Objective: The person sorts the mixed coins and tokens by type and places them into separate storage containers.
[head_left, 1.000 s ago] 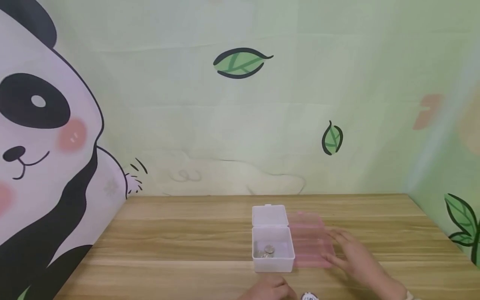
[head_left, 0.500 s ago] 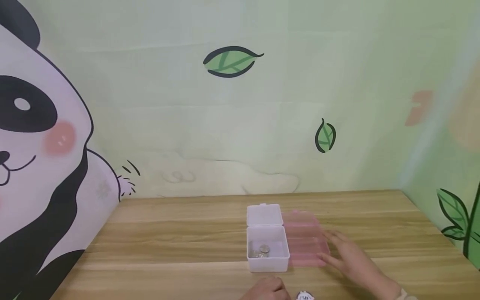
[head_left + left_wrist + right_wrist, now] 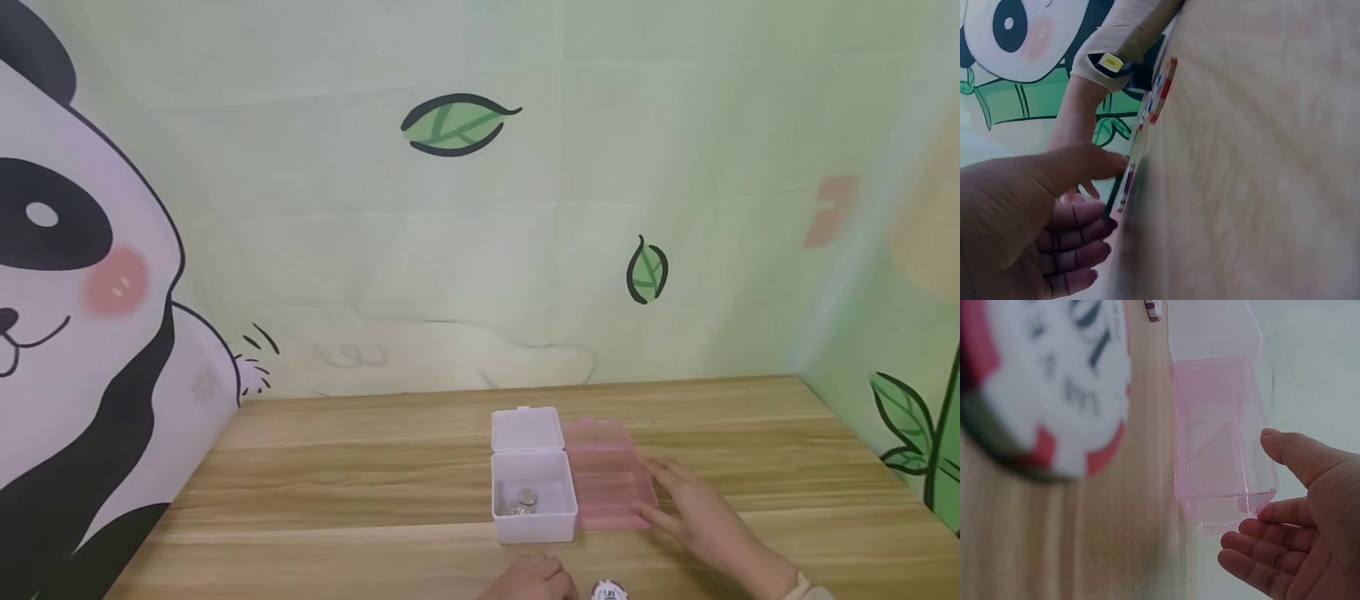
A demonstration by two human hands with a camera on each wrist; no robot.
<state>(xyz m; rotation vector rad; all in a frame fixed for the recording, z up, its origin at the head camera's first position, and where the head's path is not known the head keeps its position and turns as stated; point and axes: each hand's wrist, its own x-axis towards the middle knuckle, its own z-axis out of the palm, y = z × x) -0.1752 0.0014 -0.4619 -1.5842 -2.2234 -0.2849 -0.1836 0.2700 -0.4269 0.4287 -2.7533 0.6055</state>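
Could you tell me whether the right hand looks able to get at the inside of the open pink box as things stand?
Probably yes. The right hand lies open against the right side of the pink box, whose lid is swung back, and nothing covers the opening.

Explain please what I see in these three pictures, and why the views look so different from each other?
A person works with two bare hands and wears three cameras. The head view looks down on a wooden table. On it stand an open white box with coins inside and, beside it, an open pink box. The right hand rests open against the pink box, as the right wrist view also shows. The left hand sits at the near edge, fingers curled, beside a poker chip. The left wrist view is blurred, so whether it pinches a chip is unclear.
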